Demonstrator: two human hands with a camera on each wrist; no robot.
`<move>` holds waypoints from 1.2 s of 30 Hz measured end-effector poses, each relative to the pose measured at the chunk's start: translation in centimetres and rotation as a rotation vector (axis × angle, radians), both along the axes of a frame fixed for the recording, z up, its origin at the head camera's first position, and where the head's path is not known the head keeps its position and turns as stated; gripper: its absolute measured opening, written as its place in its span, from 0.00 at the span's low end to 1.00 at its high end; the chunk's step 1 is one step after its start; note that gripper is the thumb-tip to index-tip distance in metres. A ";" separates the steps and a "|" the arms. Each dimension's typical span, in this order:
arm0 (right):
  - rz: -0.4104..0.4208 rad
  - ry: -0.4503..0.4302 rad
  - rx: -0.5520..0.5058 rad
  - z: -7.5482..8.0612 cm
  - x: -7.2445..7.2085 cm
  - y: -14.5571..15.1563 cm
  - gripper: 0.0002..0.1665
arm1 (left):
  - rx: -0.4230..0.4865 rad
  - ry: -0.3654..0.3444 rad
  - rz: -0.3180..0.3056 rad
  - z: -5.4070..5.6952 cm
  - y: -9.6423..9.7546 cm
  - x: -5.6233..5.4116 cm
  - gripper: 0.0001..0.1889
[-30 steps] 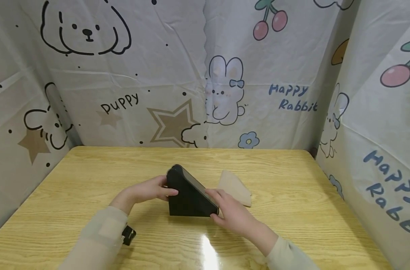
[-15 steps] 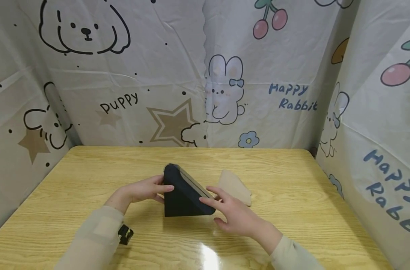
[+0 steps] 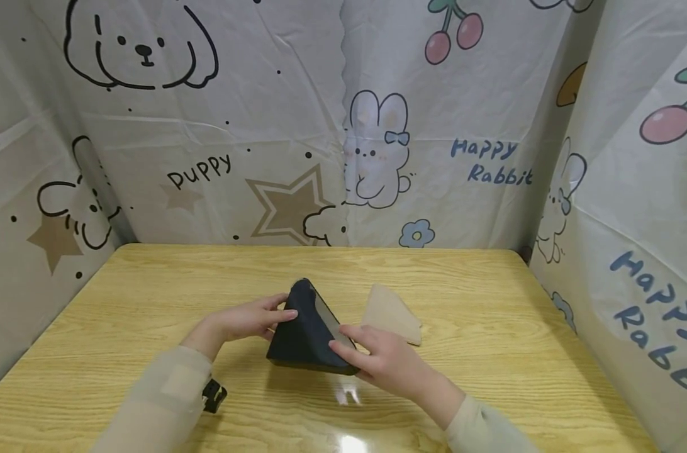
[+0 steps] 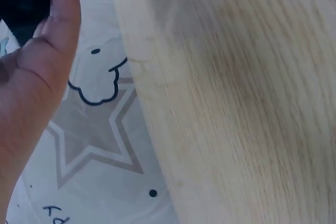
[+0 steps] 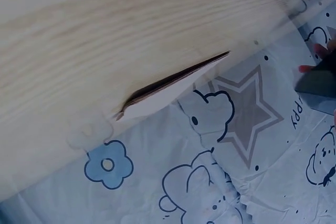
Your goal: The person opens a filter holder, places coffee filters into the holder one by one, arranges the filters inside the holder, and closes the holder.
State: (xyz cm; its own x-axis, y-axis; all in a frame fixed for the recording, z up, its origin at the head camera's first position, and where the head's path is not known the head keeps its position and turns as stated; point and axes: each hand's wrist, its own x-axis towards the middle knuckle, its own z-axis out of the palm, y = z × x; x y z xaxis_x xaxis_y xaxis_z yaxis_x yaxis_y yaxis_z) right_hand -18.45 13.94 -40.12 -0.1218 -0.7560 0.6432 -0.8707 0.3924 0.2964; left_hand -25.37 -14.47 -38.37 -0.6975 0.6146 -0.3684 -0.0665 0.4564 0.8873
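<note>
Black wedge-shaped holder (image 3: 298, 343) at centre of frame, tilted, seemingly raised off counter (image 3: 468, 296). Left hand (image 3: 250, 319) at its left side: grip narrow, thumb on near face, holder pinched. Right hand (image 3: 385, 362): fingers spread over lower slope, thumb mostly hidden; grip partly closed round bottom corner. Beige fan-shaped paper (image 3: 391, 314) flat on counter, right of centre. Progress, by judgement: holder picked up, not yet set down; paper outside it, in neither hand; holder's contents cannot be told.

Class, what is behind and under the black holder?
The wooden table shows beyond and below the black holder. The left hand's grip passes partly behind it, some fingertips hidden; the spot directly underneath is covered.
</note>
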 end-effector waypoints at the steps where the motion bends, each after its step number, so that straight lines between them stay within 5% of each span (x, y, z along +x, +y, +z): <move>1: 0.003 0.012 0.007 0.0 0.0 -0.2 0.41 | -0.013 0.003 0.014 0.0 0.2 0.1 0.42; 7: -0.029 -0.013 -0.003 -0.2 0.1 -0.6 0.40 | -0.116 0.136 0.019 0.8 1.9 1.0 0.36; 12: -0.087 -0.077 -0.062 -0.3 -0.1 -0.2 0.37 | -0.177 0.286 -0.058 2.1 3.3 2.3 0.41; 17: -0.116 -0.134 -0.105 0.3 -0.4 0.1 0.36 | -0.273 0.583 -0.153 2.2 4.7 3.7 0.49; 20: -0.118 -0.138 -0.111 0.8 -0.5 0.0 0.36 | -0.362 0.800 -0.131 1.7 5.2 4.3 0.47; 25: -0.126 -0.151 -0.116 1.1 -0.4 -0.2 0.36 | -0.430 1.034 -0.085 0.8 5.3 4.9 0.38; 30: -0.135 -0.177 -0.121 1.4 -0.3 -0.4 0.36 | -0.392 1.150 -0.092 0.3 4.8 5.1 0.32; 36: -0.147 -0.206 -0.130 2.1 -0.1 -0.6 0.35 | -0.334 1.141 -0.101 0.3 3.9 4.8 0.31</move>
